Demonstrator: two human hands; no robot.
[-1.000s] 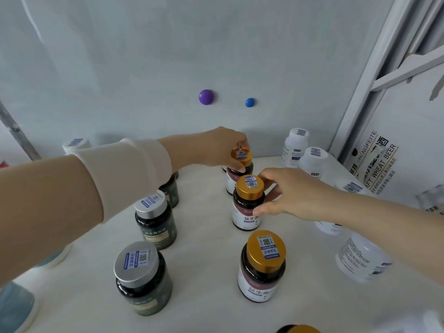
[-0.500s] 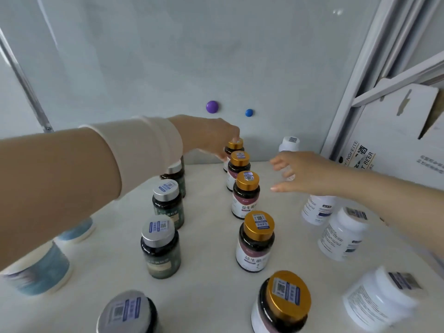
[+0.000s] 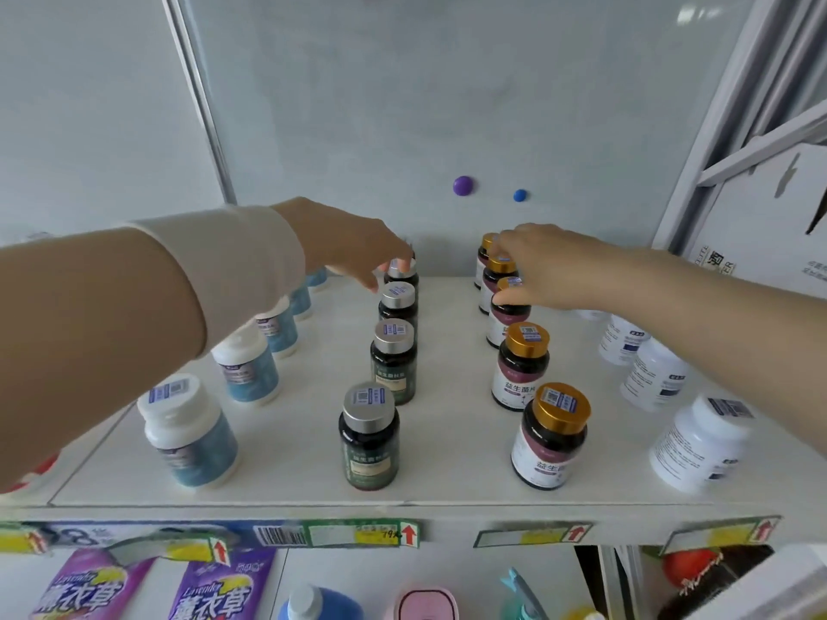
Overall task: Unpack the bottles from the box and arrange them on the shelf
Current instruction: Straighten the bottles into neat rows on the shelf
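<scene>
Fingers (image 3: 505, 300) of the right hand (image 3: 550, 270) curled round a gold-capped bottle (image 3: 506, 325) mid-row on the shelf (image 3: 291, 440); the left hand (image 3: 353, 248), fingers loose, touched the rear silver cap (image 3: 402, 270). White bottles (image 3: 698, 445) stood at either side.

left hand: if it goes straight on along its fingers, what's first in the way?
Most likely the rearmost silver-capped bottle: the left hand points down at its cap, with the fingertips at it or just short. Depth is unclear from the head view.
</scene>
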